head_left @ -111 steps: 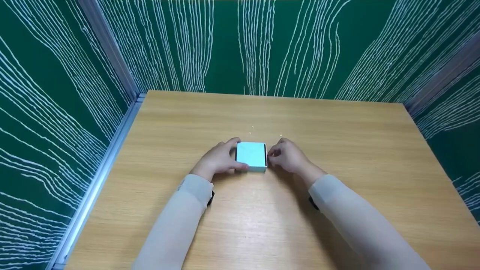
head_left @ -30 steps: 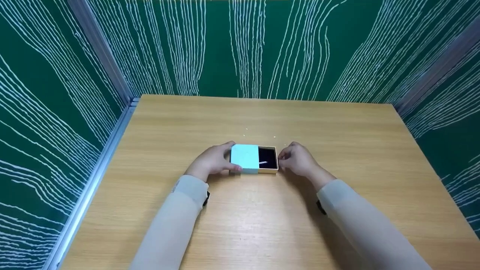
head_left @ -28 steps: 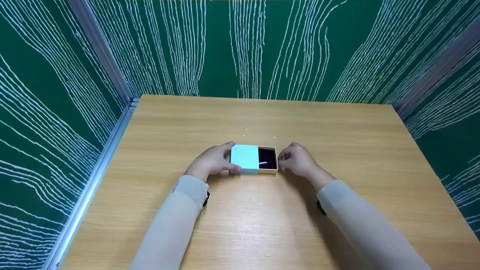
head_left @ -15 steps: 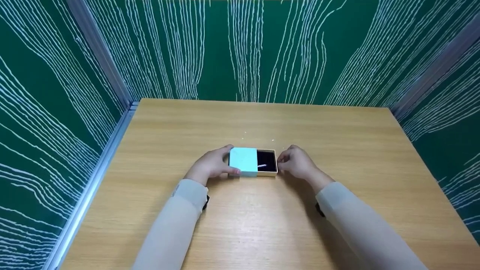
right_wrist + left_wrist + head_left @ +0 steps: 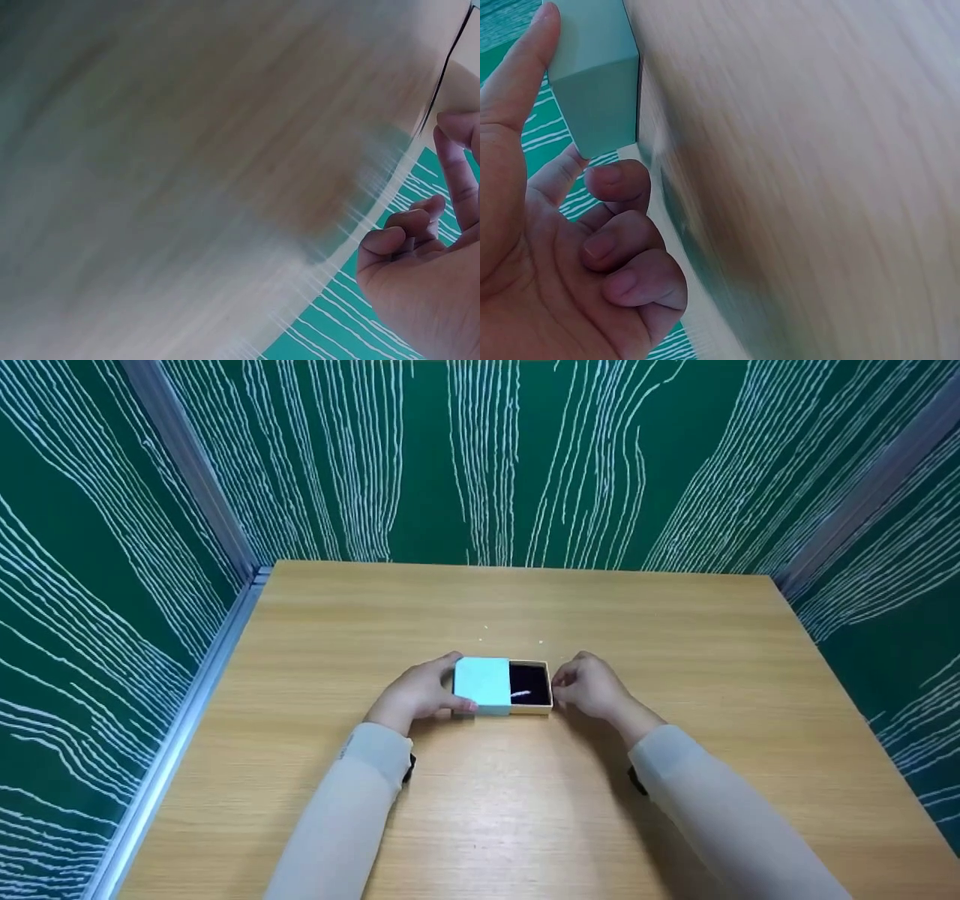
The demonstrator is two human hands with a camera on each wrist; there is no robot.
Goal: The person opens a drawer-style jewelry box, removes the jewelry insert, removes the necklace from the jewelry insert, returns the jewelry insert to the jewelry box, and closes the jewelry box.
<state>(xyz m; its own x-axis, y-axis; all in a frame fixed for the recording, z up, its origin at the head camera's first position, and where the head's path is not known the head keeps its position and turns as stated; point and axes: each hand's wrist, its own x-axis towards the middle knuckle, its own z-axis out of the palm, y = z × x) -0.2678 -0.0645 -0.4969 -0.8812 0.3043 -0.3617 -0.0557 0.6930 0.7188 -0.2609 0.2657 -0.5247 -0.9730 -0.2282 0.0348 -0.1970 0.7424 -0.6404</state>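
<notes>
A turquoise sliding drawer box (image 5: 481, 682) lies on the table, with its cream-edged drawer (image 5: 530, 709) drawn partway out to the right. Inside the drawer is a dark interior with a small whitish streak (image 5: 520, 693), too small to identify. My left hand (image 5: 417, 690) grips the sleeve's left part between thumb and index finger; the left wrist view shows the other fingers curled below the box's end (image 5: 598, 105). My right hand (image 5: 592, 685) is at the drawer's right end, thumb and index finger pinched together there; whatever lies between the fingertips is hidden.
A wooden table (image 5: 360, 607) carries the box. Several tiny white specks (image 5: 541, 642) lie just behind it. Green walls (image 5: 427, 472) with white wavy lines and metal posts (image 5: 191, 465) enclose the back and sides.
Compared with the earliest frame, the drawer has slid out to the right along with my right hand, baring the dark interior. Over the last second, both hands and the box hold their arrangement.
</notes>
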